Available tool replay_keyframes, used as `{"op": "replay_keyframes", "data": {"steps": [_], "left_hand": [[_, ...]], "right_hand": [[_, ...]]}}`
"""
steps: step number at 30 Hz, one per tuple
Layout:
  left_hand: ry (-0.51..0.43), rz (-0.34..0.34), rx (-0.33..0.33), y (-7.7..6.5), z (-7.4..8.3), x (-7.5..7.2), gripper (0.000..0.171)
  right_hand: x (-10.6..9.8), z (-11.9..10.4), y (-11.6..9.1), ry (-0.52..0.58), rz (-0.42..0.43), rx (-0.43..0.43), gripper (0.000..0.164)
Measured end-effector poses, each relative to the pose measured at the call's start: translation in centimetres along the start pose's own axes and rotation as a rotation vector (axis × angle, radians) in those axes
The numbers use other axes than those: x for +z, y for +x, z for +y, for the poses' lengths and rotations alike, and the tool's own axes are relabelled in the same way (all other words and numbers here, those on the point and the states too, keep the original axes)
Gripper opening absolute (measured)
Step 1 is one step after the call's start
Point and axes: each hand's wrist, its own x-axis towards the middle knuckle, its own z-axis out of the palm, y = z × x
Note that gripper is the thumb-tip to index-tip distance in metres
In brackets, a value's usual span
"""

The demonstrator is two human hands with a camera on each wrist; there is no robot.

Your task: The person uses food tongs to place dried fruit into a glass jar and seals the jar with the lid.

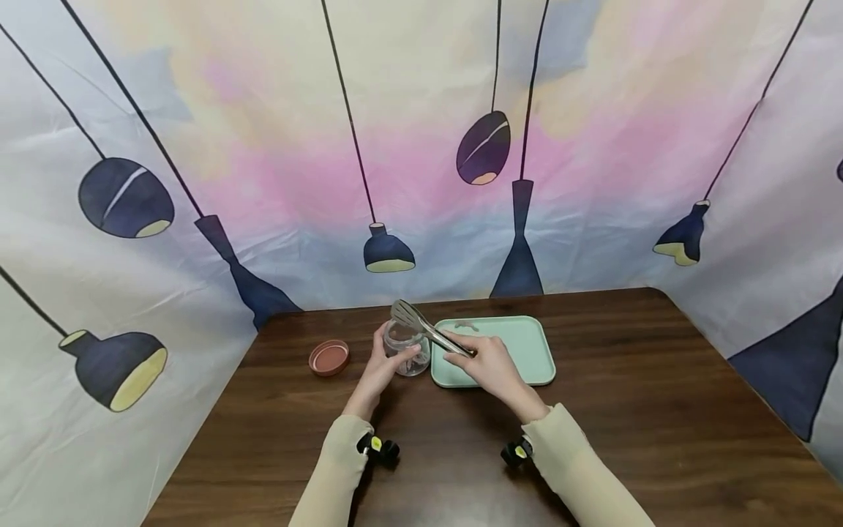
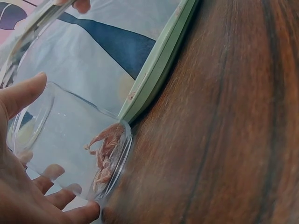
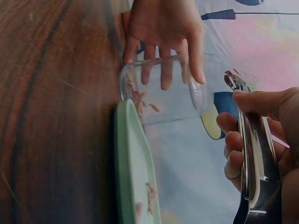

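My left hand holds a clear jar upright on the table, thumb on one side and fingers on the other. Pinkish-brown shredded strips lie at the jar's bottom. Metal tongs are gripped in my right hand, their slotted heads above the jar's open mouth in the head view. The tong heads appear close together; whether anything sits between them is too small to tell. Right beside the jar is a pale green tray, with a few similar strips on it near the far left corner.
A reddish-brown round lid lies on the dark wooden table, left of the jar. Behind the table hangs a cloth backdrop printed with lamps. Wrist cameras are strapped at both sleeves.
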Motion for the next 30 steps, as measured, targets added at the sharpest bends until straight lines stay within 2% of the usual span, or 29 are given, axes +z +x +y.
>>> {"op": "replay_keyframes", "data": {"steps": [9,16,21,30], "left_hand": [[-0.009,0.004,-0.008,-0.4,-0.3,0.1,0.101],[0.004,-0.004,-0.004,-0.1,-0.2,0.1,0.102],[0.004,-0.028,-0.03,-0.2,0.2,0.0,0.102],[0.027,-0.012,-0.033,0.0,0.2,0.1,0.109]], "right_hand": [[1.1,0.4,-0.4,0.006,-0.003,0.004,0.044],[1.4,0.5,-0.3,0.001,-0.006,-0.007,0.044],[1.4,0.6,-0.2,-0.02,-0.018,0.004,0.044],[1.5,0.4,-0.1,-0.026,-0.031,0.033,0.047]]}}
